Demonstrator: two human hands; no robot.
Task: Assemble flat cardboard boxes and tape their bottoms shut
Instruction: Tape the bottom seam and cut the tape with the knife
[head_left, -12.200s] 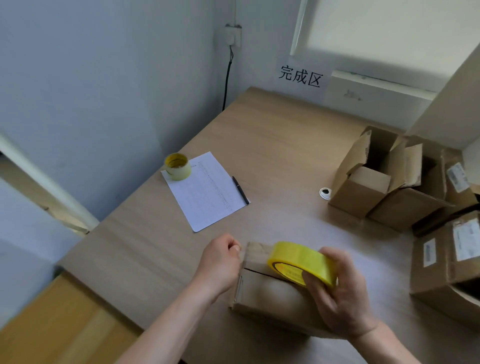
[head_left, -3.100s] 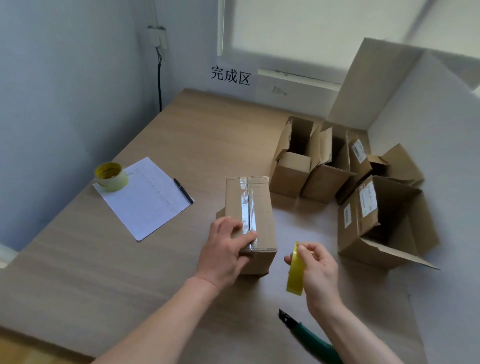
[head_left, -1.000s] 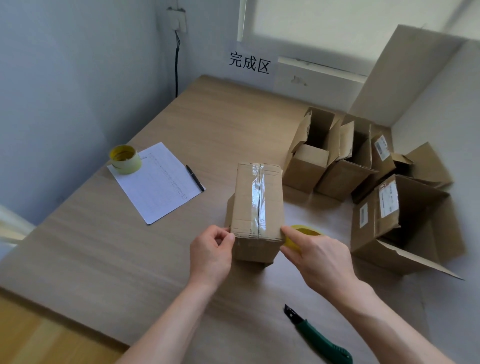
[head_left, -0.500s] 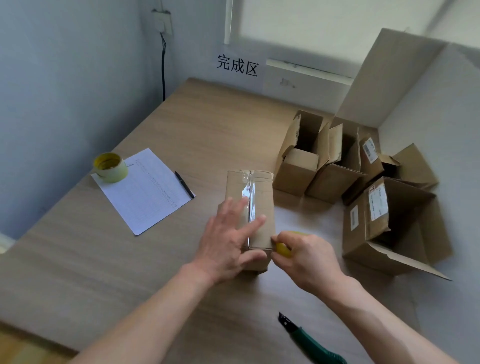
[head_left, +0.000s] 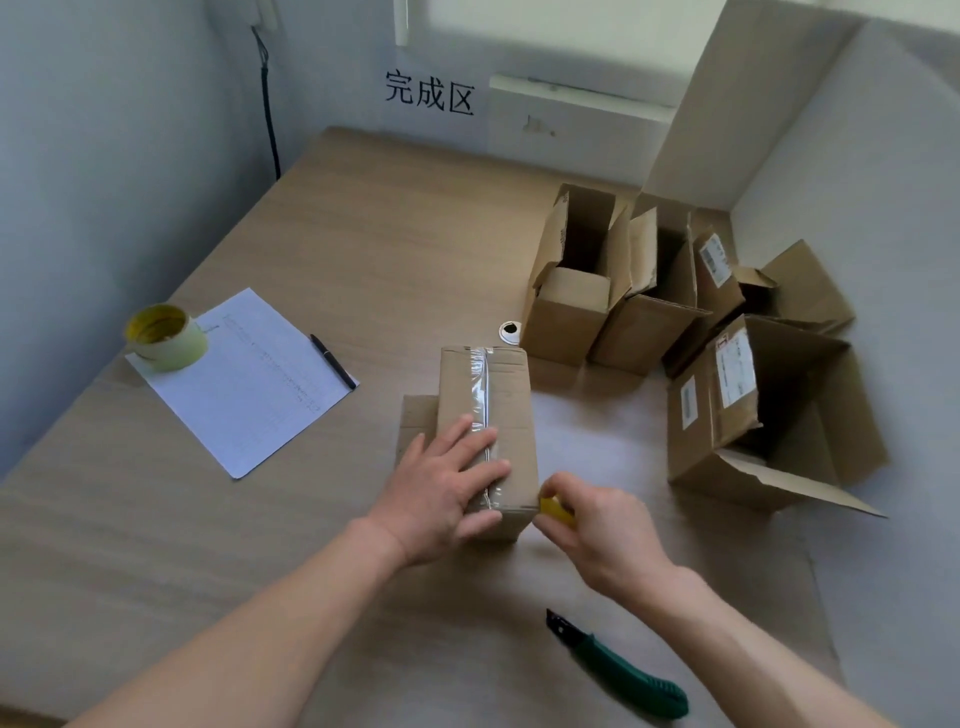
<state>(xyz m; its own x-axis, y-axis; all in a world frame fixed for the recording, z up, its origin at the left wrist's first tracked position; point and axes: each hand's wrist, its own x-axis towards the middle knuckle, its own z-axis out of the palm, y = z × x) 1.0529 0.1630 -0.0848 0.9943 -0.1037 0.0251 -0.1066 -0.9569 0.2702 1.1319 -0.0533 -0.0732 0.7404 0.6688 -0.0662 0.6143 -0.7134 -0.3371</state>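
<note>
Two hands (head_left: 441, 488) on one taped box (head_left: 488, 415), others (head_left: 571, 291) open

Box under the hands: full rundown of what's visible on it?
The box is small plain brown corrugated cardboard, standing on the wooden table with its closed flaps facing up. A strip of clear, shiny tape runs along the centre seam and over the far edge. One loose flap sticks out at its left base. The left hand lies flat on the top, pressing the tape; the right hand, pinching a yellow tape roll, is at its near right corner.
</note>
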